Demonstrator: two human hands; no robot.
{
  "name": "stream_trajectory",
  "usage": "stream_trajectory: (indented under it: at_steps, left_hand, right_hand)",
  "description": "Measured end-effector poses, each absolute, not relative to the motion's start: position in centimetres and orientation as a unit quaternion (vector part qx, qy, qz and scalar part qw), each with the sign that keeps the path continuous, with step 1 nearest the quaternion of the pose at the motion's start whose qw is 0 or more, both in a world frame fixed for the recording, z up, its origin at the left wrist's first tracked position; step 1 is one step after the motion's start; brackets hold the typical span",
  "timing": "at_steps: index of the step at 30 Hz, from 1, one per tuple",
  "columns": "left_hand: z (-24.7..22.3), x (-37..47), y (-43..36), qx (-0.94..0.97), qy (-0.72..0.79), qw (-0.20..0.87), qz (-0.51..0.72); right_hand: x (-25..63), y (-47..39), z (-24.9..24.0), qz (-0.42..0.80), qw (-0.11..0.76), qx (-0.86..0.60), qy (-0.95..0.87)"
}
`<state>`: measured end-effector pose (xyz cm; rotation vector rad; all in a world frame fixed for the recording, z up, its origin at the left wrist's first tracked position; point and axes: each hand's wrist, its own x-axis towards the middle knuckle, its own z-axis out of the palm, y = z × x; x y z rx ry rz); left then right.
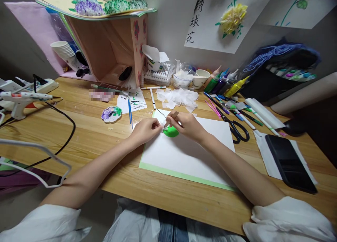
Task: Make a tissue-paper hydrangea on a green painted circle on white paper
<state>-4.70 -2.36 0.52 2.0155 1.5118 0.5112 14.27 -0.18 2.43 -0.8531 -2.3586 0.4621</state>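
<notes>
White paper [189,154] with a green border lies on the wooden table, a bright green patch [171,131] near its upper left. My left hand [149,129] is closed in a pinch at the patch's left side, with a small whitish bit at the fingertips, too small to make out. Just above the patch, my right hand [186,124] has its fingers closed round a thin brownish stick [171,118]. Both hands' fingertips are close together over the paper. Behind them lies a pile of white tissue pieces [180,97].
Black scissors [238,129], pens and a black phone [291,163] lie at the right. A flower-shaped palette [111,114] and blue brushes [130,112] are left of the paper. A glue gun [23,101] with its cable is far left; paint bottles [223,82] stand behind.
</notes>
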Motion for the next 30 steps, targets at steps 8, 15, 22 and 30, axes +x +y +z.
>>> stream_trajectory:
  at_steps: [8,15,22,30]
  left_hand:
    - [0.51,-4.69,-2.28,0.753,0.561,0.284,0.193]
    - [0.59,-4.7,-2.39,0.758,0.556,0.281,0.194]
    - [0.59,-4.61,-2.41,0.754,0.562,0.284,0.187]
    - [0.53,-4.62,-2.16,0.759,0.563,0.271,0.182]
  right_hand:
    - [14.76,-0.2,2.54,0.163,0.336,-0.279,-0.885]
    - [14.61,-0.01,2.32,0.162,0.336,-0.229,-0.899]
    - [14.54,-0.04,2.14,0.175,0.33,-0.306,-0.876]
    - [14.27,-0.1,2.26,0.226,0.337,-0.347,-0.846]
